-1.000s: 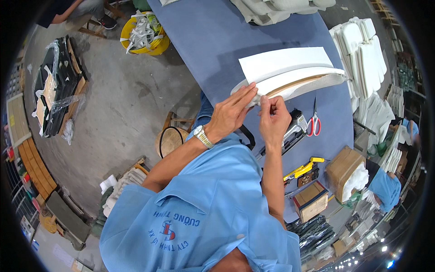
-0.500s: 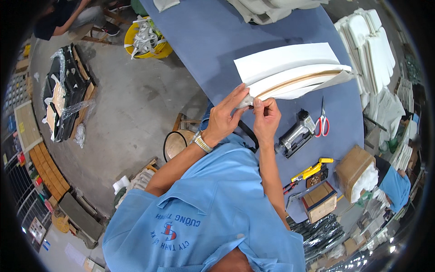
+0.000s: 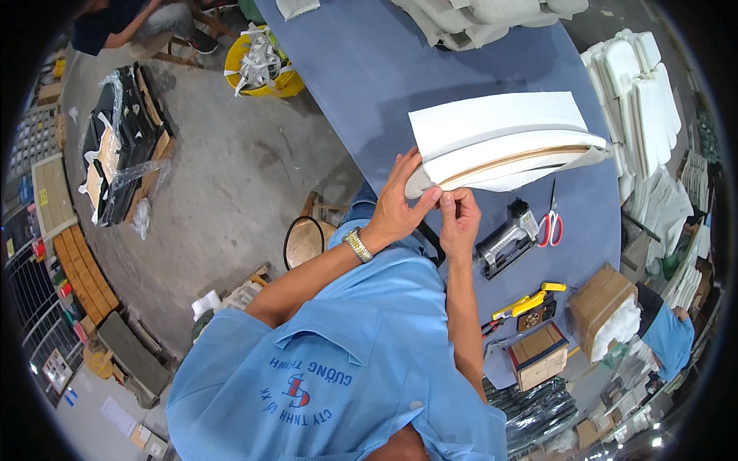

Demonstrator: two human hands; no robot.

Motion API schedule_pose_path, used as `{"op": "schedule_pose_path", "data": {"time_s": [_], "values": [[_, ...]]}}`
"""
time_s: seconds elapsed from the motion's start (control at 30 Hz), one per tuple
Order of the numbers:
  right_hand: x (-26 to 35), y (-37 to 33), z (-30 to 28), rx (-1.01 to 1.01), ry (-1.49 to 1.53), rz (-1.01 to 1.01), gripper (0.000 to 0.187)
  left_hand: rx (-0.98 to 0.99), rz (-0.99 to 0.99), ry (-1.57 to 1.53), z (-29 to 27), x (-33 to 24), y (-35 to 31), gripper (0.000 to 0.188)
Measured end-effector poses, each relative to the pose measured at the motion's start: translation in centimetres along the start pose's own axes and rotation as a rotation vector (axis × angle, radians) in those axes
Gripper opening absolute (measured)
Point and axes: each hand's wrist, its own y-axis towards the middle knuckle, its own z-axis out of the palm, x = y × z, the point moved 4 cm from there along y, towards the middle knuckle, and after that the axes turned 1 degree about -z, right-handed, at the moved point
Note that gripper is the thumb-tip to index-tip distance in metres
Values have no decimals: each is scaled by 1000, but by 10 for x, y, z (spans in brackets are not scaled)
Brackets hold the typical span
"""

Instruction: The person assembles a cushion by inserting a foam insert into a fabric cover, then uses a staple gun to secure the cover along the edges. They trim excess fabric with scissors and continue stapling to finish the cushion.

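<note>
A long curved padded panel (image 3: pixel 523 157) with white foam, a thin wooden edge and pale fabric lies on the blue-grey table. A flat white flap (image 3: pixel 496 119) stands out along its far side. My left hand (image 3: pixel 400 203), with a metal watch on the wrist, is closed round the panel's near left end, where grey fabric is folded over. There my right hand (image 3: pixel 460 223) pinches the fabric edge, its thumb close to the left thumb. Beside the right hand lie a staple gun (image 3: pixel 507 240) and red-handled scissors (image 3: pixel 550 223).
Yellow-handled pliers (image 3: pixel 526 302), a small wooden box (image 3: pixel 538 357) and a cardboard box (image 3: pixel 603 307) stand at the near right. Pale padded pieces (image 3: pixel 642 107) are stacked at the right. A yellow basket of scraps (image 3: pixel 265 69) and a stool (image 3: pixel 307 242) are on the left.
The view has shifted, so most things appear slightly lower and further right. My left fingers have spread further round the panel's end, and my right hand still pinches the edge.
</note>
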Motion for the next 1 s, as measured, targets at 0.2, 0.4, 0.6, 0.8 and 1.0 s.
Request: {"op": "schedule_pose_path", "data": {"time_s": [0.2, 0.4, 0.6, 0.8, 1.0], "values": [[44, -19, -26, 55, -217, 131, 15, 68, 9, 82, -1, -10, 0, 76], [-26, -88, -171, -634, -784, 250, 59, 18, 76, 142, 2, -11, -5, 73], [-47, -75, -169, -591, -1275, 257, 83, 92, 40, 174, 3, -15, -1, 78], [-10, -100, -196, -757, -467, 269, 72, 40, 87, 256, 0, -16, 1, 76], [83, -118, -142, -436, -290, 184, 33, 61, 50, 369, 0, -12, -6, 76]]}}
